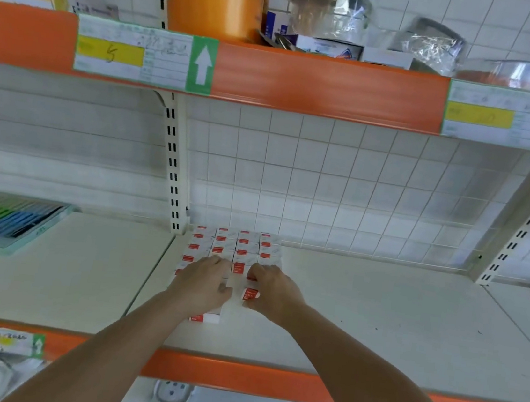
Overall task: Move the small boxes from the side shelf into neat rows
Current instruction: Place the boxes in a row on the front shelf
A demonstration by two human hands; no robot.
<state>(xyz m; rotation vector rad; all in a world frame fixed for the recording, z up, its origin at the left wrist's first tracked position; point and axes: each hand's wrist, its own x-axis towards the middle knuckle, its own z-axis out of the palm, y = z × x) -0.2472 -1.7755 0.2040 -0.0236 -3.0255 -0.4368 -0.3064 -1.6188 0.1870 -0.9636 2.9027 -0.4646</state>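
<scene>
Several small white boxes with red labels (236, 245) lie in tidy rows on the white shelf (376, 314), close to the tiled back wall. My left hand (205, 283) rests palm down on the nearer boxes of the left columns, fingers fairly straight. One box (206, 318) pokes out under its wrist. My right hand (271, 290) curls round a white and red box (250, 294) at the front of the right columns, thumb on its near side. Both hands hide the boxes beneath them.
A tray of coloured pens (4, 219) lies on the shelf at the left. A slotted upright (175, 163) stands just left of the rows. The orange-edged upper shelf (305, 82) carries an orange container and wrapped goods. The shelf's orange front lip (235, 374) runs below my forearms.
</scene>
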